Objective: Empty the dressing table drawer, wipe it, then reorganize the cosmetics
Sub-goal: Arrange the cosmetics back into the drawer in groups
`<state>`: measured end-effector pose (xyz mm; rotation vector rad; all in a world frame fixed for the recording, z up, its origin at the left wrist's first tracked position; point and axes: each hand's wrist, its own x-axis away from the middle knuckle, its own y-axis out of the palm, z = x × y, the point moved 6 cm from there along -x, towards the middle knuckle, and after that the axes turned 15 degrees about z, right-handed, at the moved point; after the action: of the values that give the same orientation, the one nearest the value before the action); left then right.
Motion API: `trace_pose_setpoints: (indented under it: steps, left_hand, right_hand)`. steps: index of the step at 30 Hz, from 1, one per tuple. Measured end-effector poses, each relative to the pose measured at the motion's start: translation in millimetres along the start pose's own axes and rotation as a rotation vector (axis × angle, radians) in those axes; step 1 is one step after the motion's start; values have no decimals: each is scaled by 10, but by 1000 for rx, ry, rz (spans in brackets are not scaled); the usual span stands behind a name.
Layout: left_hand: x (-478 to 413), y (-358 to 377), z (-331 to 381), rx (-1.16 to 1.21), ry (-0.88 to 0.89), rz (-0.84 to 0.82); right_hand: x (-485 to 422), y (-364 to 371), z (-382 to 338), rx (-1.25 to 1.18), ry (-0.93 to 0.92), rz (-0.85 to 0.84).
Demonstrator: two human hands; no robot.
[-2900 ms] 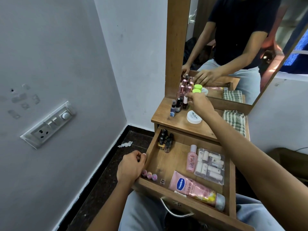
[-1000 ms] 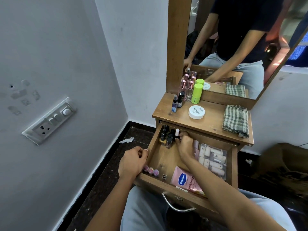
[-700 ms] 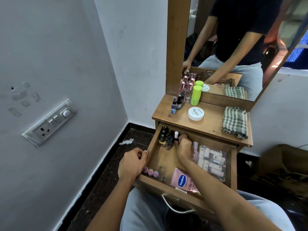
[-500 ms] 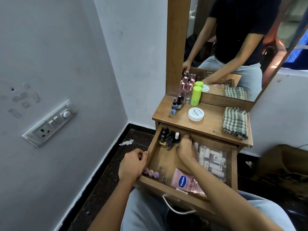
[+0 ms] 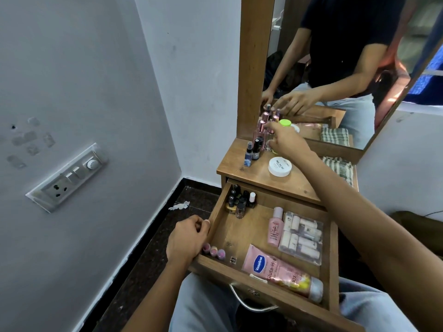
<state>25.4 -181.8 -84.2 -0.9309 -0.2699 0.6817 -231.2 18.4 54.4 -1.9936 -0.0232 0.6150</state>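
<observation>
The open wooden drawer [image 5: 243, 232] holds a cluster of nail polish bottles [image 5: 241, 200] in its far left corner. It also holds a small pink bottle [image 5: 275, 227], a clear pouch of tubes [image 5: 300, 236], a pink Vaseline tube [image 5: 279, 270] and three small pink pots [image 5: 213, 250]. My left hand [image 5: 187, 240] grips the drawer's left wall. My right hand [image 5: 286, 140] reaches over the tabletop with fingers extended at the pink-capped bottles [image 5: 261, 129]. It half hides a green-capped bottle [image 5: 285, 122] and holds nothing that I can see.
On the tabletop [image 5: 239, 161] stand a blue spray bottle [image 5: 248, 155], a dark bottle [image 5: 257, 146], a white jar [image 5: 279, 166] and a folded checked cloth [image 5: 338, 167]. A mirror [image 5: 335, 68] rises behind. The wall with a switch plate [image 5: 69, 177] is close on the left.
My right hand has left the nail polish cluster in the drawer and risen to the bottles on the tabletop. A white-capped polish now stands in the cluster. My left hand stayed put.
</observation>
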Motion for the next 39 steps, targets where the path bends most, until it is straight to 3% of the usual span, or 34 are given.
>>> trace_pose_setpoints:
  steps: [7, 19, 28, 35, 39]
  left_hand:
    - [-2, -23, 26, -9, 15, 15]
    - [-8, -14, 4, -21, 13, 34]
    - [-20, 5, -8, -25, 11, 27]
    - [-28, 15, -26, -24, 17, 26]
    - [-20, -3, -2, -34, 26, 27]
  right_hand:
    - [-89, 262, 39, 48, -59, -85]
    - [-18, 328, 137, -27, -37, -9]
    - [437, -291, -41, -214, -20, 245]
    - [1498, 365, -235, -121, -76, -101]
    - [1658, 826, -107, -71, 16, -154]
